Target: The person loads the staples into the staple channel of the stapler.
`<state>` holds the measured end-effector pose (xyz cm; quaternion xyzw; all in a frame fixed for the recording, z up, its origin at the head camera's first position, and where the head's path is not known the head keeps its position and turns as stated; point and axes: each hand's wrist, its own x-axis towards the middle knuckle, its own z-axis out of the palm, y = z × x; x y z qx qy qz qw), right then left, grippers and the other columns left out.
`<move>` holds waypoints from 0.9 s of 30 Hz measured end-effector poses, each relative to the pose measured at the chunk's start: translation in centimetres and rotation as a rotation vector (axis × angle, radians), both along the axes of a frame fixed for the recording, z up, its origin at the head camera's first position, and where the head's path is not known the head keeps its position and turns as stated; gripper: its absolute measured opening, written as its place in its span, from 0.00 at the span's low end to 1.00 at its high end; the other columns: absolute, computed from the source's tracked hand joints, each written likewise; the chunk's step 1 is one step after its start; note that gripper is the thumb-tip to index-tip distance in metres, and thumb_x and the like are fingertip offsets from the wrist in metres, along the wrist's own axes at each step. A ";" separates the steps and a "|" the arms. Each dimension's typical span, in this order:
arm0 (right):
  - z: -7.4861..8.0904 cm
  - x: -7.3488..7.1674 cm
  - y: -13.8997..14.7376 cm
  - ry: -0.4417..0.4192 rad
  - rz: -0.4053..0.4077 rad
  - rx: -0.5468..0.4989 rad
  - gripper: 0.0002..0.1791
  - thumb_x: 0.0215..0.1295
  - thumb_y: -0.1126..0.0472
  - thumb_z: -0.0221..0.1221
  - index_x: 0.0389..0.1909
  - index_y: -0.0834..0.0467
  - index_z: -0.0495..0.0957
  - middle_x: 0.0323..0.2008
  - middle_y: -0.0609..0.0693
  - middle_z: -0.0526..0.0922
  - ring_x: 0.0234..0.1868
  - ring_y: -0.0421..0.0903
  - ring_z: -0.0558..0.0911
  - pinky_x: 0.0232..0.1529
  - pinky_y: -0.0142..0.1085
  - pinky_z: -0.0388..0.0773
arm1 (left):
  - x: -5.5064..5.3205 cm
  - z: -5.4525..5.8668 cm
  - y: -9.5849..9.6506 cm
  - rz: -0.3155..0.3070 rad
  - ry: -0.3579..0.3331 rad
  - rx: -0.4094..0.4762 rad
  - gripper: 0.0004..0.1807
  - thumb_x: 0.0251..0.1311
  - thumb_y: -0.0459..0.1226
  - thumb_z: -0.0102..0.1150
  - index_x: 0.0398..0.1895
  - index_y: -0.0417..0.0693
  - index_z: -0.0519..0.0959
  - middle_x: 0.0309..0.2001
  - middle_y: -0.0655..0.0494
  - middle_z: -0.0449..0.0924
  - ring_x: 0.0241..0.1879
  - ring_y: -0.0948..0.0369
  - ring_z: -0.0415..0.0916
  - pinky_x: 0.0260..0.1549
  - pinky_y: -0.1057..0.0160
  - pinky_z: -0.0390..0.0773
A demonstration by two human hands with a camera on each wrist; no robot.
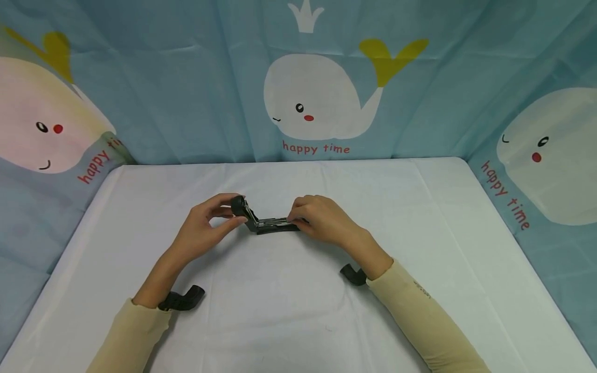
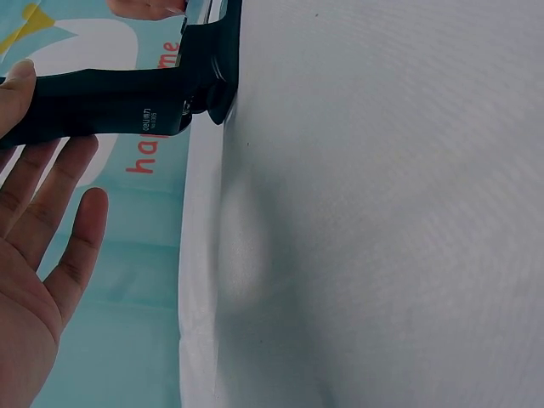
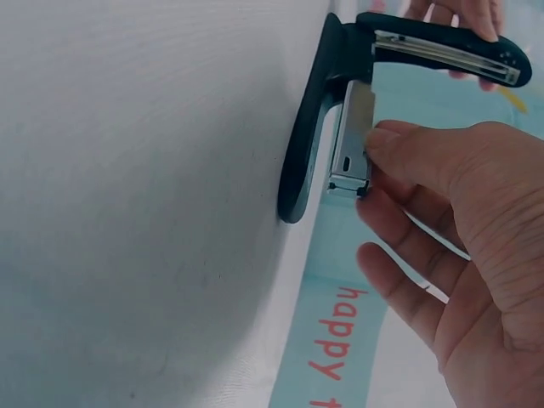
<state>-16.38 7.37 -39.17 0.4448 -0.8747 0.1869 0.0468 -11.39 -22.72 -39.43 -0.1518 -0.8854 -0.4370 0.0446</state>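
A black stapler [image 1: 275, 223] stands opened on the table, its top arm swung up at the left and its base lying toward the right. My left hand [image 1: 200, 228] holds the raised top arm [image 2: 127, 102] between thumb and fingers. At the other end, my right hand [image 1: 322, 220] pinches the metal staple magazine [image 3: 350, 140] with thumb and fingertips. The magazine sits above the base [image 3: 304, 144], and a gap separates their free ends. Whether staples lie inside cannot be made out.
White cloth [image 1: 280, 311] covers the table. Behind and at the sides hangs a blue curtain [image 1: 186, 103] with printed whales. A black wrist mount [image 1: 184, 299] shows at the left wrist, another [image 1: 353, 274] at the right.
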 end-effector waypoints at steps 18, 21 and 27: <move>0.4 0.1 0.3 0.030 -0.048 0.040 0.04 0.64 0.61 0.68 0.37 0.48 0.88 0.37 0.41 0.84 0.36 0.39 0.82 0.42 0.33 0.79 | 0.1 -0.1 -0.1 -0.009 0.009 0.030 0.26 0.62 0.40 0.70 0.63 0.65 0.76 0.55 0.64 0.83 0.48 0.79 0.80 0.51 0.73 0.80; 0.4 0.1 0.3 0.026 -0.044 0.044 0.04 0.64 0.62 0.67 0.36 0.49 0.88 0.36 0.41 0.84 0.36 0.39 0.81 0.42 0.34 0.79 | 0.1 0.0 -0.1 -0.007 0.007 0.028 0.26 0.62 0.40 0.70 0.64 0.65 0.76 0.55 0.63 0.83 0.48 0.79 0.80 0.51 0.75 0.79; 0.4 0.1 0.2 0.037 -0.046 0.055 0.03 0.64 0.61 0.68 0.36 0.49 0.88 0.36 0.42 0.84 0.36 0.40 0.81 0.41 0.33 0.79 | 0.0 0.0 -0.1 -0.006 0.004 0.032 0.27 0.61 0.40 0.70 0.63 0.64 0.76 0.55 0.63 0.83 0.48 0.78 0.80 0.50 0.75 0.79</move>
